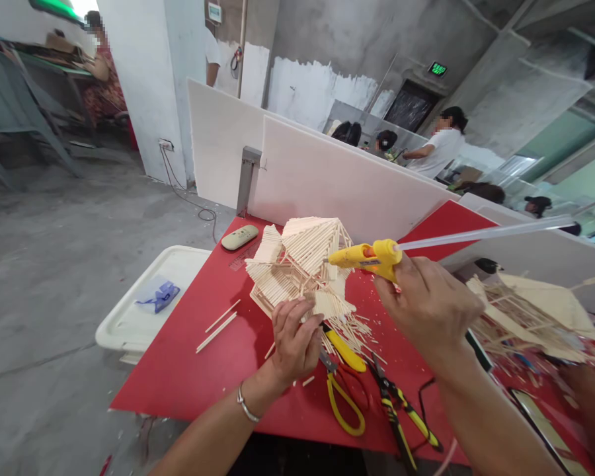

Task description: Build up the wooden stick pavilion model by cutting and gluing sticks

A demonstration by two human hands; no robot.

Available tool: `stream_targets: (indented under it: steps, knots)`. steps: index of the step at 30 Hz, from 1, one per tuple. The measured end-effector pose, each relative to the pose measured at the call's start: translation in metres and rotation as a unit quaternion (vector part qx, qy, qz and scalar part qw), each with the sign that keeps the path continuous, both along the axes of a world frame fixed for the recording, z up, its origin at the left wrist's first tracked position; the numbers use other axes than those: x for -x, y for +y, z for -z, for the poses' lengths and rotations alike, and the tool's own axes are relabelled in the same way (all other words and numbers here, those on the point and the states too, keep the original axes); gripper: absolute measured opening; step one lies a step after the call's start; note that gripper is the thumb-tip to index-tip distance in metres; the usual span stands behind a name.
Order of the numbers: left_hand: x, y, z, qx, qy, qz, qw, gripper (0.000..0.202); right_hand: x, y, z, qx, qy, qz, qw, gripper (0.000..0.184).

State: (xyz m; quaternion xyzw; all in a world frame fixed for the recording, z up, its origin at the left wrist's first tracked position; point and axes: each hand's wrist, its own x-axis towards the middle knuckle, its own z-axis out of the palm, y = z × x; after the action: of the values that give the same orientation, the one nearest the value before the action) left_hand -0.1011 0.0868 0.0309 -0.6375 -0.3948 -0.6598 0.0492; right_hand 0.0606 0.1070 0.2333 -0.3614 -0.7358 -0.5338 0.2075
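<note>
A small house model built of thin wooden sticks (302, 264) stands tilted on the red table (203, 370). My left hand (293, 340) grips its lower front edge, fingers curled round the sticks. My right hand (429, 307) is closed on a yellow glue gun (369, 258), a long clear glue stick jutting out behind it to the right. The gun's nozzle points left and touches the model's roof side.
Yellow-handled scissors (344, 390) and black-yellow pliers (399, 410) lie near the front edge. Loose sticks (221, 324) lie left of the model. A remote (239, 237), a white tray (143, 304), a second stick model (530, 311) and white partitions (337, 182) surround the table. People sit beyond.
</note>
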Motion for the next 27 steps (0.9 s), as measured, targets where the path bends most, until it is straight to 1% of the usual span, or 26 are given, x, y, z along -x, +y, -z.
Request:
stream_targets:
  steps: [6,12,15,19,23,27]
  knots:
    - [0.001,-0.001,-0.002,-0.001,-0.001,0.003,1.0,0.029,0.0,0.001,0.0,-0.009,0.0,-0.005,1.0,0.036]
    - [-0.001,-0.001,-0.001,0.003,-0.003,0.005,1.0,0.029,0.0,0.001,0.0,-0.003,0.002,-0.016,1.0,0.036]
    - [-0.001,-0.001,0.0,0.006,-0.004,0.005,1.0,0.03,-0.002,0.001,0.0,0.004,0.005,-0.009,1.0,0.035]
    - [0.0,-0.001,0.001,0.013,-0.003,0.005,1.0,0.029,-0.008,0.0,0.002,0.019,0.013,0.012,1.0,0.029]
    - [0.0,-0.002,0.0,0.008,-0.005,0.003,1.0,0.027,-0.011,0.002,0.004,0.037,0.034,0.018,0.999,0.031]
    - [0.001,-0.002,0.0,0.002,-0.001,0.001,1.0,0.026,-0.005,0.006,0.002,0.014,0.036,0.017,0.999,0.03]
